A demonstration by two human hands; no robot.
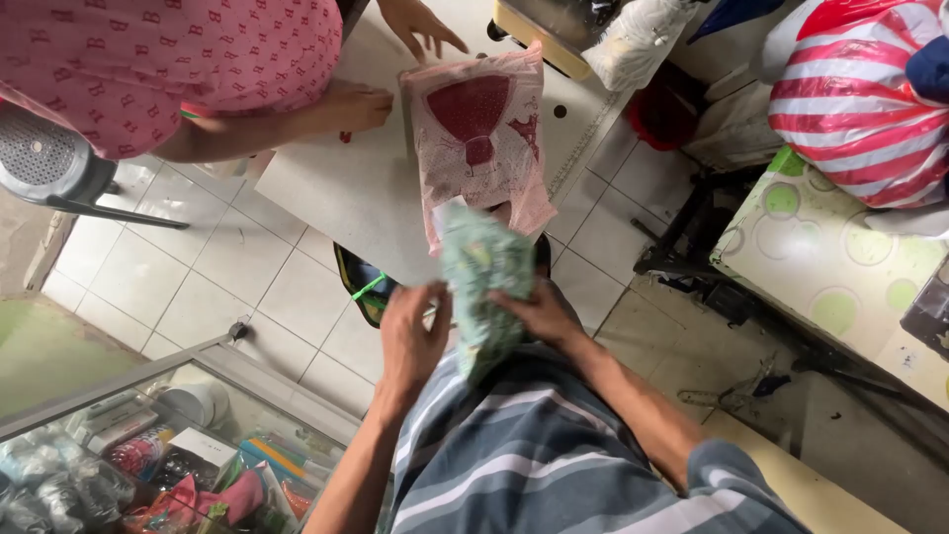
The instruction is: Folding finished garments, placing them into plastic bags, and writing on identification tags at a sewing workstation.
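Note:
I hold a green patterned garment in a clear bag [482, 287] up in front of my chest. My right hand [539, 314] grips its right side. My left hand [413, 336] has its fingers on the left edge of the same bag. Just beyond it a pink packaged garment [481, 138] with a dark red print lies on a white table [346, 188]. Another person in a pink patterned top [168, 59] leans over that table, one hand [358, 107] resting beside the pink package and the other hand [420, 25] above it.
A glass display case [158, 445] full of small packaged goods stands at lower left. A grey plastic chair [49, 163] is at the left. A table with a green-circle cloth [840, 267] and red-and-white striped bags [860, 109] fill the right side. The floor is white tile.

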